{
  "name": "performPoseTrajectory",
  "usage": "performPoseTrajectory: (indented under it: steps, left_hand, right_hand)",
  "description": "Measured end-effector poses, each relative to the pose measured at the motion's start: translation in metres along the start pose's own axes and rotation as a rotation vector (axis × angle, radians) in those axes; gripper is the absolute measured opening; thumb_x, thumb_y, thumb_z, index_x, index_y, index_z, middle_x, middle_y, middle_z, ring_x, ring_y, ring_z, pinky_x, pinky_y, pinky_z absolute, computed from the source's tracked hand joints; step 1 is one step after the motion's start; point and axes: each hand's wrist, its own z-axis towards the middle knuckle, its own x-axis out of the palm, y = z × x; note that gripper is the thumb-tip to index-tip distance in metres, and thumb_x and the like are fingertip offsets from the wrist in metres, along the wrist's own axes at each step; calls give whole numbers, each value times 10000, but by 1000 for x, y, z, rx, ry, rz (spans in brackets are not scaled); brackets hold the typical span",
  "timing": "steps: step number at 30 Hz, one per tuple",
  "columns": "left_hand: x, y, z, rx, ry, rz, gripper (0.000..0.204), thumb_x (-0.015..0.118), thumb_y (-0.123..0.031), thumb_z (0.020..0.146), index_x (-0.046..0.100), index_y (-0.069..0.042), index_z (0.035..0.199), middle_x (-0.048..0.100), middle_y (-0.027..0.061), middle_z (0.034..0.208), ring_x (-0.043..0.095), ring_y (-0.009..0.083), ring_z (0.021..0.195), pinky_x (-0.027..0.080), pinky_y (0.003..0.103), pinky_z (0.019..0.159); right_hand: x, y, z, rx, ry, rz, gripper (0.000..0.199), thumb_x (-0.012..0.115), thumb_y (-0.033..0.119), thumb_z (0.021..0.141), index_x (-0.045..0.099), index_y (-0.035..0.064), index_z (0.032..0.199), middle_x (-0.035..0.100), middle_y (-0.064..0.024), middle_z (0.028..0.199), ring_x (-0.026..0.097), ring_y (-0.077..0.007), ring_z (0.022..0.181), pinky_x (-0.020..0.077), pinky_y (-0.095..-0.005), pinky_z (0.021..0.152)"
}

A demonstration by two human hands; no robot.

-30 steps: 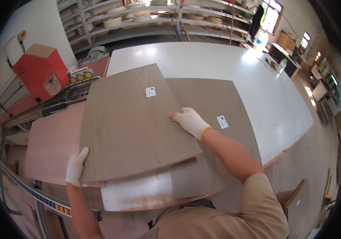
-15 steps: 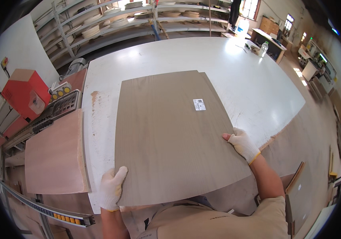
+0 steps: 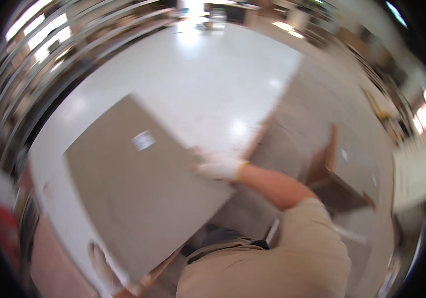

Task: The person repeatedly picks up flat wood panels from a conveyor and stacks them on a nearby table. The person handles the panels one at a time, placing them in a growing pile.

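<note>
A flat grey-brown wood-grain panel [image 3: 138, 193] with a small white label [image 3: 144, 140] lies on the white table, its near corner reaching the table's front edge. My right hand [image 3: 220, 165], in a white knit glove, grips the panel's right edge. My left hand [image 3: 104, 272], also gloved, is beside the panel's near left edge, low in the view. Motion smears its fingers, so whether they hold the edge cannot be made out.
The large white table [image 3: 213, 84] stretches away ahead. Metal shelving [image 3: 64, 64] runs along the far left. A pinkish board [image 3: 56, 258] and a blurred red machine part [image 3: 4, 228] are at lower left. Brown-edged boards [image 3: 340, 174] stand on the floor at right.
My view has swung to the right, so the panel and table appear turned and shifted left. The left hand now sits lower, near the bottom edge; the right hand remains at the panel's right edge.
</note>
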Motion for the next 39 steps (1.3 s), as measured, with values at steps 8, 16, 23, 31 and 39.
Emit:
performPoseTrajectory:
  steps: [8,16,23,31,39]
  left_hand:
    - [107,10,-13,-157,241,-546,396,451,-320,1132,563,-11,1352,619,126,1269,625,258,1205,521,372,1007]
    - [108,17,-11,-247,340,-771,508,460,-374,1126,514,7,1459,592,153,1393,590,269,1282,483,393,1083]
    - [78,46,-18,-250,305,-945,618,469,-421,1121,471,22,1552,567,176,1500,559,278,1349,450,412,1150]
    - [74,28,-50,-265,-24,-729,605,515,-412,1102,508,14,1531,597,162,1462,600,246,1299,485,393,1110]
    - [68,37,-112,-216,-888,-731,660,463,-485,1125,461,-14,1587,519,139,1581,518,245,1415,373,383,1222]
  right_hand:
    - [40,-72,51,-326,-54,500,817,628,444,1031,287,99,1689,399,-215,1679,360,-366,1560,311,-366,1255]
    - [51,-75,64,-350,-2,618,884,665,459,1012,277,19,1673,375,-207,1694,306,-333,1586,276,-361,1263]
    - [50,-118,68,-305,-118,522,786,670,241,1044,256,79,1692,387,-211,1680,312,-293,1577,263,-372,1275]
    - [-87,11,120,-374,9,-286,773,542,494,1055,340,48,1653,405,-217,1672,369,-361,1560,277,-443,1290]
    - [-103,197,326,-680,-137,-540,571,446,467,1058,656,65,1406,636,-227,1448,586,-415,1356,446,-493,1148]
